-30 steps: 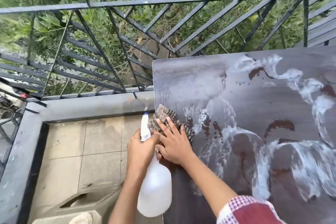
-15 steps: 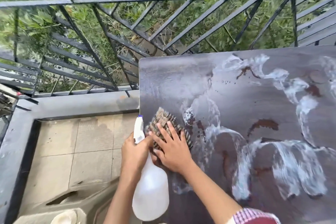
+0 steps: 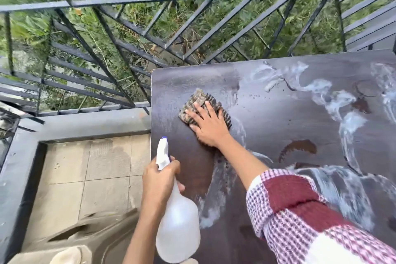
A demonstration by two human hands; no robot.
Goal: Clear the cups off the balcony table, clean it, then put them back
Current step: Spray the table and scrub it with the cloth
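The dark balcony table (image 3: 278, 118) is wet, with white foamy streaks and brown stains across its top. My right hand (image 3: 209, 126) presses flat, fingers spread, on a folded brown patterned cloth (image 3: 200, 100) near the table's far left corner. My left hand (image 3: 159, 180) grips the neck of a white spray bottle (image 3: 176, 225) with a blue-tipped nozzle, held upright at the table's left edge. No cups are in view.
A black metal railing (image 3: 150, 0) runs behind and to the left of the table, with green plants beyond. A grey ledge (image 3: 85, 122) borders the beige tiled floor (image 3: 85, 178). A tan plastic chair (image 3: 85, 236) stands at the lower left.
My right hand has pushed the cloth away from the left edge, farther up and in on the tabletop. My left hand with the bottle now sits apart from the right hand.
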